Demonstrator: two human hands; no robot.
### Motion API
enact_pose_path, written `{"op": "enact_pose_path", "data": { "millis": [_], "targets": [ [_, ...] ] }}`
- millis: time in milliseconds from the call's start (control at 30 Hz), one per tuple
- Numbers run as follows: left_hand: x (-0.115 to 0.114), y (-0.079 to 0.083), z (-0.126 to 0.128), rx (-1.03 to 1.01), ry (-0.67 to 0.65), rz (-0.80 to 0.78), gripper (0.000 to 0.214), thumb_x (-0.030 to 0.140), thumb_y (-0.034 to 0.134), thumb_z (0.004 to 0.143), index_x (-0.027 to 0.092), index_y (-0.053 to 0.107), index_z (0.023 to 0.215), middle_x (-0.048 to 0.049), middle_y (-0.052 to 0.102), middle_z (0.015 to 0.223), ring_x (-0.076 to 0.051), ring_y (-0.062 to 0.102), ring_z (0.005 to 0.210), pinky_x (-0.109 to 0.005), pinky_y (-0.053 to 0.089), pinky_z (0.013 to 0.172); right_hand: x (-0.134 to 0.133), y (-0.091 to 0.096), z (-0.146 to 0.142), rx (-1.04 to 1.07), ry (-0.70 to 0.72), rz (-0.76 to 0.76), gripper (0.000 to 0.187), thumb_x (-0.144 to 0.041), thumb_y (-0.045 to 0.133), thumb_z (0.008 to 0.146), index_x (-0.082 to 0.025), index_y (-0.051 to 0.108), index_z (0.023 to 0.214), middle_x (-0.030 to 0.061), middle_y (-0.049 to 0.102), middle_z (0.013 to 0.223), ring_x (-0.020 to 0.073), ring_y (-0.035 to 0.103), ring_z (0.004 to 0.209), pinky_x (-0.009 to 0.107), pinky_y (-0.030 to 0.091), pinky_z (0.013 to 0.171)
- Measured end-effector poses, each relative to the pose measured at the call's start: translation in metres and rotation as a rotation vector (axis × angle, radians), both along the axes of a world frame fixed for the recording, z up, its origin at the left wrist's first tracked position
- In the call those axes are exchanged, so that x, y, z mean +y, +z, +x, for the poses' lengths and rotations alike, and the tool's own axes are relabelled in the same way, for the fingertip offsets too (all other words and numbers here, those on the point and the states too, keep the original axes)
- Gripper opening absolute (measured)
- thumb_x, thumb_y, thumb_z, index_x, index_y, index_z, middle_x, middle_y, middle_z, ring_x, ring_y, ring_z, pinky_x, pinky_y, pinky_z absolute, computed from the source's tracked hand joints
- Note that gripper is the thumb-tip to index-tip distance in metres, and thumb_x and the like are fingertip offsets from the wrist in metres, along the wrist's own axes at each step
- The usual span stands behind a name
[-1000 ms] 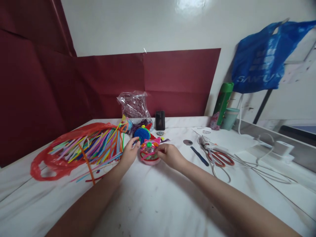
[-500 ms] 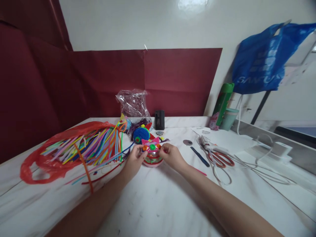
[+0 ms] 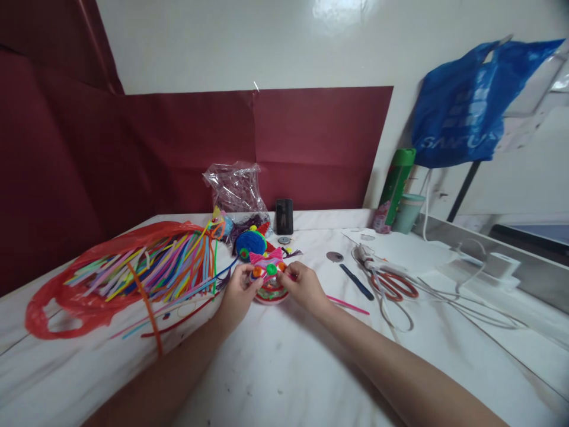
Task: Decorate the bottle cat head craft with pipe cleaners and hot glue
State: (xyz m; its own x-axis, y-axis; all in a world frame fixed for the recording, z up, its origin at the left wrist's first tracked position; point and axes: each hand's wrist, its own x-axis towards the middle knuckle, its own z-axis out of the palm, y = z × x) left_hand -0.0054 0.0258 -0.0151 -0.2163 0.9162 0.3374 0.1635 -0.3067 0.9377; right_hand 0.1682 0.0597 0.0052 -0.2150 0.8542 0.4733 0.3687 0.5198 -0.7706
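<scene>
A small pink pipe-cleaner craft (image 3: 271, 270), with orange and green round pieces on its front and pointed pink tips on top, is between my hands. Its rounded lower part has red and green bands and rests on or just above the table; I cannot tell which. At its left side, my left hand (image 3: 240, 295) pinches the edge with thumb and fingers. My right hand (image 3: 304, 287) grips the opposite edge, its fingers curled. Fingertips cover both ends of the craft. Right behind it lies a round blue pipe-cleaner craft (image 3: 250, 244) with red points.
A red plastic bag (image 3: 48, 314) holding many coloured pipe cleaners (image 3: 178, 261) spreads at left. Clear wrapping (image 3: 235, 184) and a black phone-like object (image 3: 284, 216) stand behind. At right are a dark blue strip-like tool (image 3: 357, 281), a pink pipe cleaner (image 3: 349, 305), orange-handled scissors (image 3: 395, 287) and white cables (image 3: 462, 308).
The whole view has shifted slightly, so things appear a little further left. Both hands keep their hold on the pink craft. More of the pink pipe cleaner shows beside my right wrist.
</scene>
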Motion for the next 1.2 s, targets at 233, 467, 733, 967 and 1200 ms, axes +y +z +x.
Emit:
{"op": "enact_pose_path", "data": {
  "millis": [233, 467, 733, 967, 1200],
  "targets": [
    [-0.001, 0.002, 0.001, 0.023, 0.067, -0.003, 0.049, 0.035, 0.072, 0.064, 0.020, 0.053, 0.106, -0.0078, 0.064, 0.109, -0.024, 0.063, 0.104, -0.035, 0.052, 0.085, 0.000, -0.004, -0.003, 0.048, 0.017, -0.003, 0.022, -0.025, 0.053, 0.073, -0.022, 0.040, 0.055, -0.0018, 0.050, 0.062, 0.0136, 0.049, 0.061, 0.024, 0.039, 0.058],
    [-0.002, 0.004, -0.001, -0.049, -0.039, -0.006, 0.046, 0.034, 0.072, 0.065, 0.021, 0.052, 0.104, -0.0065, 0.067, 0.108, -0.024, 0.063, 0.106, -0.036, 0.050, 0.089, -0.008, -0.006, -0.006, 0.049, 0.055, 0.026, 0.022, -0.020, 0.052, 0.072, -0.022, 0.040, 0.054, -0.0013, 0.048, 0.064, 0.0142, 0.049, 0.063, 0.025, 0.039, 0.061],
    [0.003, -0.003, -0.010, -0.178, -0.138, -0.007, 0.043, 0.031, 0.069, 0.070, 0.019, 0.053, 0.109, -0.0075, 0.065, 0.115, -0.023, 0.058, 0.113, -0.034, 0.046, 0.094, -0.006, -0.005, -0.004, 0.047, 0.080, 0.009, 0.019, -0.017, 0.048, 0.070, -0.022, 0.038, 0.054, -0.0019, 0.048, 0.060, 0.0136, 0.049, 0.060, 0.024, 0.038, 0.058],
    [0.001, 0.001, -0.007, -0.147, -0.097, -0.023, 0.042, 0.031, 0.071, 0.069, 0.020, 0.054, 0.106, -0.0062, 0.067, 0.107, -0.023, 0.062, 0.106, -0.034, 0.049, 0.088, -0.008, -0.004, 0.000, -0.114, 0.075, 0.148, 0.012, -0.024, 0.051, 0.082, -0.021, 0.057, 0.072, 0.0035, 0.060, 0.072, 0.0183, 0.053, 0.069, 0.029, 0.040, 0.066],
    [0.000, 0.005, -0.007, -0.193, -0.125, -0.066, 0.052, 0.028, 0.076, 0.064, 0.019, 0.057, 0.112, -0.0070, 0.066, 0.114, -0.023, 0.061, 0.107, -0.034, 0.047, 0.091, -0.008, 0.007, 0.004, -0.069, 0.103, 0.112, 0.011, -0.012, 0.053, 0.071, -0.020, 0.056, 0.064, 0.0009, 0.060, 0.066, 0.0157, 0.055, 0.065, 0.025, 0.041, 0.062]
  ]
}}
